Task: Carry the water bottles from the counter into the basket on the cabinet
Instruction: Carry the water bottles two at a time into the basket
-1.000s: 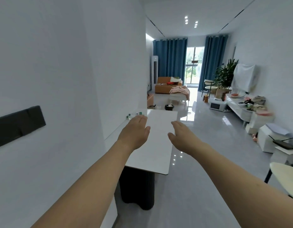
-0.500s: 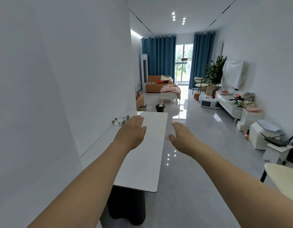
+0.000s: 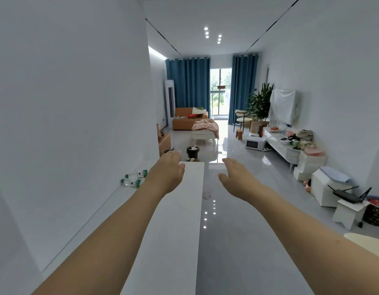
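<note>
- White walls and a glossy grey floor (image 3: 244, 241) run down a long room to blue curtains (image 3: 187, 86) at 12 o'clock, with an orange sofa (image 3: 184, 121) below them.
- A long white worktop (image 3: 173, 226) lies along the wall from 7 o'clock up toward the centre.
- Two water bottles (image 3: 136, 178) lie on their sides on the worktop at about 10 o'clock, close against the wall, one just beside the other; both have green-and-white labels, and their caps are too small to make out clearly.
- The left hand (image 3: 168, 174) is stretched out over the worktop, palm down, fingers straight and together; its grip is slack and holds nothing. It is just to the 3 o'clock side of the bottles, and I cannot tell whether the wrist touches them.
- The right hand (image 3: 237, 177) reaches forward above the floor past the worktop's edge, fingers extended, grip loose and empty.
- At 3 o'clock a low white cabinet (image 3: 284, 145) carries clutter, a microwave (image 3: 255, 142) sits on the floor, and a black router (image 3: 348, 195) rests on a white box.
- A dark bin (image 3: 193, 151) stands on the floor beyond the worktop's far end.
</note>
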